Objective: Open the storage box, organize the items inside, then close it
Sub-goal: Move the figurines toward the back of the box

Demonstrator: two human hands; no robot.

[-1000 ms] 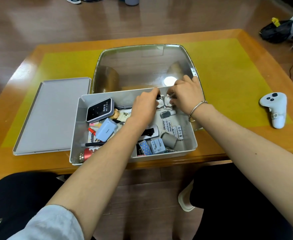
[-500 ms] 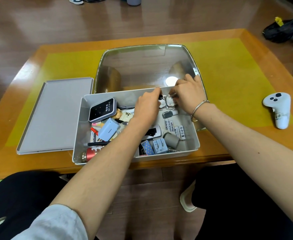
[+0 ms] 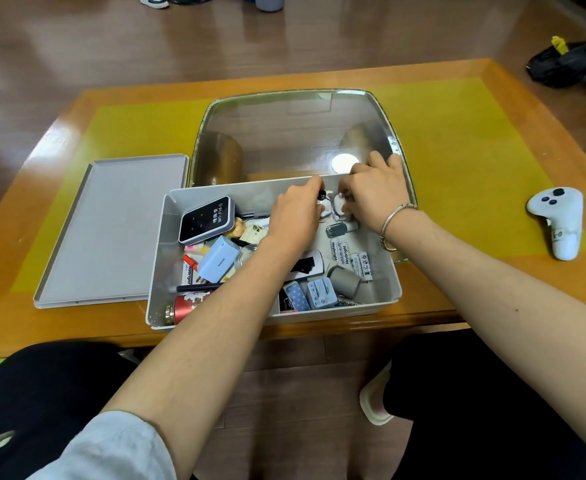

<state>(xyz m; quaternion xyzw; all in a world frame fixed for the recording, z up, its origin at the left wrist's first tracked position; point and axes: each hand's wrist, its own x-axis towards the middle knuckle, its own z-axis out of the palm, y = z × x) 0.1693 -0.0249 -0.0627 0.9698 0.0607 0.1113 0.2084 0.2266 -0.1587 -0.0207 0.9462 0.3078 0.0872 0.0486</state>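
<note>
Both hands work at the far right corner of the open storage box (image 3: 161, 268), which sits at the table's (image 3: 77, 327) near edge.

The grey lid (image 3: 111, 230) lies flat just left of the box, bare yellow mat beyond it. Inside, from the left: a black-faced device (image 3: 205, 220) marked "Wi-Fi 6", a blue charger (image 3: 217, 259), then white "Heybright" batteries (image 3: 340, 250). The left hand (image 3: 295, 216), fingers curled, pinches a small black piece; the right hand (image 3: 374, 192) grips a small white figure (image 3: 338, 202). A white controller (image 3: 558, 220) lies well apart to the right.
</note>
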